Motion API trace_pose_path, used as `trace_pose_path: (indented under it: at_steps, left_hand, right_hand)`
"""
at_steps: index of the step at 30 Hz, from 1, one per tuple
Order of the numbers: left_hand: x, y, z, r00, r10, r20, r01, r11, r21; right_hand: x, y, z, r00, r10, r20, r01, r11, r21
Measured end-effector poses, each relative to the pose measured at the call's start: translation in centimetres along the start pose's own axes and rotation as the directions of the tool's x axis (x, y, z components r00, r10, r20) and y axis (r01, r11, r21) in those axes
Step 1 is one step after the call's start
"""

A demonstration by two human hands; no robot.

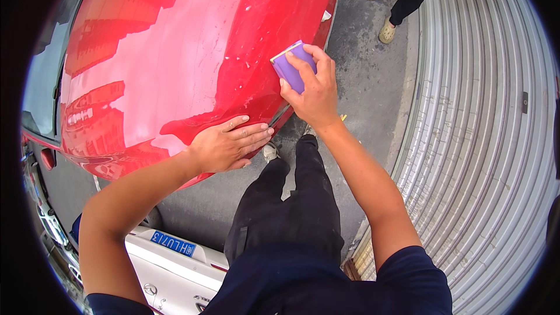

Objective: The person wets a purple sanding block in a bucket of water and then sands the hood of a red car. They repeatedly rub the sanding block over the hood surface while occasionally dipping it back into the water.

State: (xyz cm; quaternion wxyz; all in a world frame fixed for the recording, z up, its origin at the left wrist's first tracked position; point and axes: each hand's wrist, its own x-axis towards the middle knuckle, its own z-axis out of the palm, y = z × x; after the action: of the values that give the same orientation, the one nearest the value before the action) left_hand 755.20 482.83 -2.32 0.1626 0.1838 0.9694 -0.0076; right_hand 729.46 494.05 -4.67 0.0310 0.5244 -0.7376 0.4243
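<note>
Head view: the right hand's (315,90) fingers grip a purple rectangular block (293,72), thumb along the side nearer the person, index finger on its upper face, the others on the far side. The left hand (224,144) holds nothing: its fingers lie flat and slightly spread on the paint, tips toward the bonnet's front edge.

The block is over the front part of the red car bonnet (192,52), near its front edge and away from the windscreen; whether it touches the paint cannot be told, as the hand covers its lower end. It looks like rubbing work in progress rather than finished. Pale specks (247,7) dot the red paint beyond the block, so that stretch seems left to do; no patch can clearly be told as done, since reflections cover much of the bonnet.

The block's yellowish edge faces the windscreen side, away from the person. Its long axis seems to run slantwise, from that edge back toward the bonnet's front corner beside the person, though the fingers hide part of its outline.

Farther out, the windscreen (42,90) rises past the bonnet's rear edge, a ribbed metal shutter (466,140) stands to the right, and a white car (181,268) is parked at lower left.
</note>
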Motion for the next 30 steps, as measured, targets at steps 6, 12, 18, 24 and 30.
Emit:
trace_pose_path:
  at_steps: [6, 12, 18, 24, 30]
  left_hand:
    - [-0.7, 1.0, 0.4, 1.0, 0.005, -0.002, -0.005, 0.999, -0.041]
    - [-0.5, 0.2, -0.6, 1.0, 0.001, 0.017, 0.001, 0.991, -0.135]
    - [2.9, -1.3, -4.0, 0.986, -0.158, -0.057, 0.133, 0.941, -0.312]
    - [15.3, -12.0, -8.4, 0.884, -0.422, -0.2, 0.374, 0.896, -0.238]
    - [24.5, -25.5, -12.8, 0.786, -0.615, -0.071, 0.582, 0.773, -0.25]
  right_hand:
    - [7.7, 5.1, 0.5, 0.977, 0.154, -0.146, -0.162, 0.986, -0.049]
    - [3.6, 2.9, -0.1, 0.97, 0.233, 0.069, -0.227, 0.97, -0.093]
    - [5.7, 4.9, -0.2, 0.986, 0.145, -0.079, -0.148, 0.988, -0.032]
    - [16.4, 12.5, 0.0, 0.979, 0.192, -0.063, -0.194, 0.981, -0.018]
    - [28.2, 20.8, 0.1, 0.977, 0.213, -0.025, -0.213, 0.977, 0.017]
